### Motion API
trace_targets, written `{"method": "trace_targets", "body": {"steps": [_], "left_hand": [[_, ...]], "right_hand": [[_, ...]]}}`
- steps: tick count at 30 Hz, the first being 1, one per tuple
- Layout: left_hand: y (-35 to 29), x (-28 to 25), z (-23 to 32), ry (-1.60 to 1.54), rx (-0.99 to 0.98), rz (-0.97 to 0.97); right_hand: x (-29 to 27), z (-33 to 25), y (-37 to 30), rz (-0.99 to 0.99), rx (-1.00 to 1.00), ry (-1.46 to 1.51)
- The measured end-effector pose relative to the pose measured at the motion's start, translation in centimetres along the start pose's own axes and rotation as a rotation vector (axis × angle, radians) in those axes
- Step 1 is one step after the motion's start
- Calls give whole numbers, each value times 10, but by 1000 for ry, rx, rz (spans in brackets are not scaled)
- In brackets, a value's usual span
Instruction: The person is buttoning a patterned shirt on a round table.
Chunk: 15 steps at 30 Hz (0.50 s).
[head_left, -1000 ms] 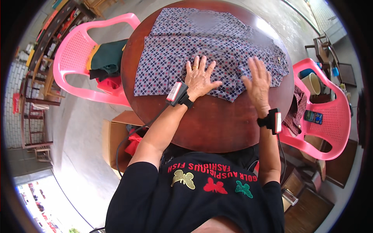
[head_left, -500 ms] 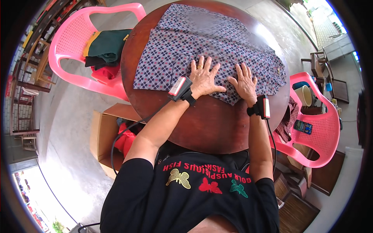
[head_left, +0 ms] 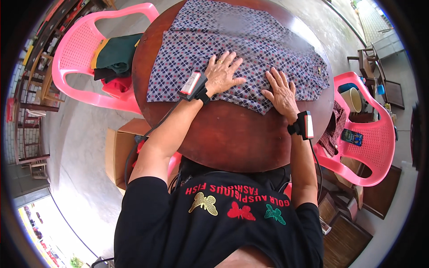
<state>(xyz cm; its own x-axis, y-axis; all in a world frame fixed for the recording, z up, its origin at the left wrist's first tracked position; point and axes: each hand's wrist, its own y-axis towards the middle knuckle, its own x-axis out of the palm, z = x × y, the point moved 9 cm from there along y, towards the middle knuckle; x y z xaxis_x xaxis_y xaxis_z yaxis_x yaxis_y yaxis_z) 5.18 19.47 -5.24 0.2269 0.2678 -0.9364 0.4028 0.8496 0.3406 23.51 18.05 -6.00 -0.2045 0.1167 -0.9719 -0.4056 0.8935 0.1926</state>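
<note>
A grey-blue patterned garment (head_left: 178, 62) with a dark lattice print lies spread over the round brown table (head_left: 237, 138). On its near left part rests my left hand (head_left: 222, 75), palm down with the fingers spread. My right hand (head_left: 281, 91) lies flat nearer the garment's right side, close to a pointed lower corner, fingers apart. Neither hand grips the fabric. Faint creases run across the cloth, and its far part looks blurred. Each wrist carries a strapped black device with a cable.
A pink plastic chair (head_left: 71, 49) at the left holds folded dark green clothing (head_left: 117, 53). Another pink chair (head_left: 377, 134) at the right bears a checked cloth (head_left: 331, 134) and a phone (head_left: 352, 137). An open cardboard box (head_left: 117, 154) stands on the floor left of my body.
My left hand has slid to the left and slightly away across the cloth. The right hand stays nearly in place on the garment. The whole view has shifted a little.
</note>
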Motion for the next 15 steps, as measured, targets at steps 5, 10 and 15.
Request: {"method": "trace_targets", "body": {"steps": [5, 10, 15], "left_hand": [[0, 3, 1, 15, -6, -65], [-1, 0, -1, 20, -12, -58], [1, 2, -1, 16, -5, -68]], "right_hand": [[0, 0, -2, 18, 10, -16], [-1, -3, 0, 44, -1, 1], [1, 1, 0, 2, 22, 24]]}}
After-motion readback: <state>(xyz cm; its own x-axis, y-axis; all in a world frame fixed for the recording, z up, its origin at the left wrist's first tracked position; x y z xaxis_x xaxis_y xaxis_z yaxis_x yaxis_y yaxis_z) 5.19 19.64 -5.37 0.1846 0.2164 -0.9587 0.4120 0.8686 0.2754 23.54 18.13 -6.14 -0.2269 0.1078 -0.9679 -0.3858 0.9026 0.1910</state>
